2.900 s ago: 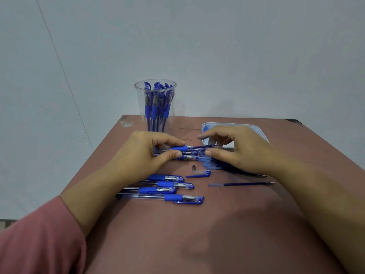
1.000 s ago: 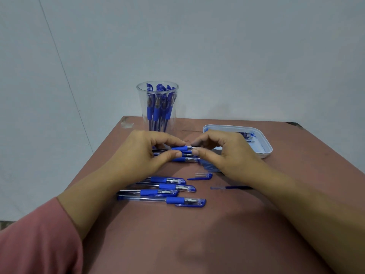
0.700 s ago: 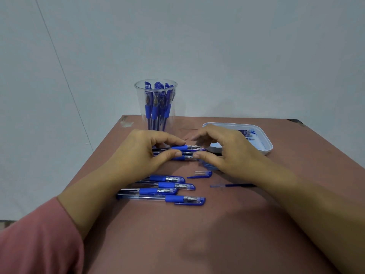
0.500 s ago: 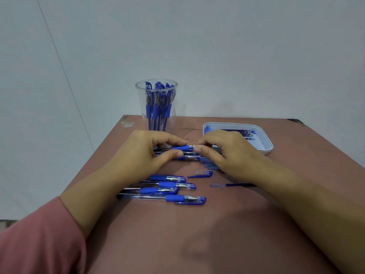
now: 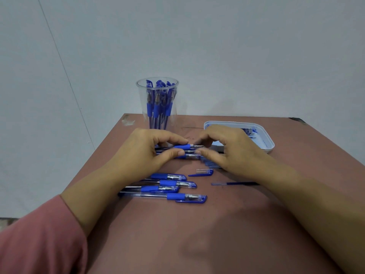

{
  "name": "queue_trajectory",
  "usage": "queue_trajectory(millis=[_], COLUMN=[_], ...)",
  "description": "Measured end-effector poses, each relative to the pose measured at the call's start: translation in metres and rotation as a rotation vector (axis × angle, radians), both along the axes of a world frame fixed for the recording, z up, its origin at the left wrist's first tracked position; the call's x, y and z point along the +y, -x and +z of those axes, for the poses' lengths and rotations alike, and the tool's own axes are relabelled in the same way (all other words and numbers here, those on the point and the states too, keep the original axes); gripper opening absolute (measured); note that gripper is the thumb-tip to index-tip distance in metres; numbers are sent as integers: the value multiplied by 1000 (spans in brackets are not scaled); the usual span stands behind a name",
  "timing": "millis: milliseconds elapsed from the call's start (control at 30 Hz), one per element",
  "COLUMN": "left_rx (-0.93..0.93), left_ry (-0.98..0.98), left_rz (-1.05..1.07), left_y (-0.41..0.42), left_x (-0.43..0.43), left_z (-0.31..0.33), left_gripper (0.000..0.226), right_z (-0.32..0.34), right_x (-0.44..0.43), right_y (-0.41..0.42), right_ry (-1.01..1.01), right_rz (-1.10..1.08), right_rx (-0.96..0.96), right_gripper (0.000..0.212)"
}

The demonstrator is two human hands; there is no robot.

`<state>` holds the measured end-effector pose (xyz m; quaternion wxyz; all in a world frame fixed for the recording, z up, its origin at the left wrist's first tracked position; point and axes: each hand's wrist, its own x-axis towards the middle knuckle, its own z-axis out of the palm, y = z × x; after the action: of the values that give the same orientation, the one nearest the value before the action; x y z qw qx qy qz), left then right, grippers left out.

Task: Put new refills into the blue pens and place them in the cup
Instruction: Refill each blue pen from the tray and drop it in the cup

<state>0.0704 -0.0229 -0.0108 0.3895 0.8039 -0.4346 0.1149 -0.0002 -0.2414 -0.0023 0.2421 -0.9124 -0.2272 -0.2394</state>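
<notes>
We list what we see, from the near edge outward.

- Sleeve (image 5: pixel 39 238): pink, on the left forearm, in the lower left corner.
- Table (image 5: pixel 197 244): reddish-brown. It carries everything listed below.
- Four capped pens (image 5: pixel 167 187): clear barrels with blue rubber bands. They lie side by side in a row, tips to the right, just beside the left wrist.
- Loose refill (image 5: pixel 233 183): thin and dark blue, flat on the table to the right of the row. Its right end is hidden by the right forearm.
- Loose cap (image 5: pixel 203 172): blue and clear, lying alone between the row and the hands.
- Left hand (image 5: pixel 142 153): its grip is clamped on the pen (image 5: pixel 184 146), forefinger above and thumb below the blue band. The pen is held level, just over the table.
- Right hand (image 5: pixel 231 153): its grip is pinched together, thumb and forefinger on the metal tip end of the same pen.
- More pens (image 5: pixel 187 156): on the table directly beneath the held one, partly covered by both thumbs.
- Tray (image 5: pixel 268 143): white and shallow, at the right rear, beyond the right hand.
- Refills (image 5: pixel 249 132): lying inside the tray.
- Cup (image 5: pixel 157 91): clear plastic, upright at the table's far edge, behind the left hand.
- Finished pens (image 5: pixel 158 107): standing in the cup, caps up.
- Wall (image 5: pixel 237 56): plain and pale, behind the table.
</notes>
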Motion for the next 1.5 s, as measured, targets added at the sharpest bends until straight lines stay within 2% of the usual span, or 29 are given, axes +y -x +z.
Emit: queue_trajectory(millis=[133, 267, 467, 600, 700, 800, 933, 1067, 1167, 1267, 1367, 1500], left_rx=[-2, -2, -33, -63, -79, -108, -120, -90, -94, -90, -95, -82], left_ry=[-10, 3, 8, -19, -49, -87, -105, -94, -92, -89, -87, -80], left_rz=[-4, -10, 0, 11, 34, 97, 126, 112, 109, 107, 107, 84], left_y=[0, 0, 0, 0, 0, -3, -7, -7, -8, -9, -8, -3], left_x=[-1, -1, -1, -1, 0, 5, 10, 10, 10, 11, 10, 9], left_z=[0, 0, -1, 0, 3, 6, 7, 7, 7, 6, 6, 8], left_gripper=[23, 24, 24, 24, 24, 24, 23, 22, 22, 22, 22, 25], right_z=[0, 1, 1, 1, 2, 6, 7, 3, 2, 8, 15, 15], right_x=[2, -1, 2, 3, 3, -3, -6, -3, -2, -4, -8, -6], right_y=[-1, 0, 0, 1, 2, 6, 10, 8, 7, 10, 12, 11], right_ry=[13, 2, -14, -22, -51, 58, 261, 342, 295, 116, -22, -65], right_rz=[-18, -5, -18, -40, -78, -141, -111, -75, -66, -99, -129, -84], right_rx=[26, 2, 8, 15, 76, 153, 266, 317, 324, 298, 214, 175], right_gripper=[5, 21, 11, 11, 19, 24, 31, 24, 16, 9, 14, 15])
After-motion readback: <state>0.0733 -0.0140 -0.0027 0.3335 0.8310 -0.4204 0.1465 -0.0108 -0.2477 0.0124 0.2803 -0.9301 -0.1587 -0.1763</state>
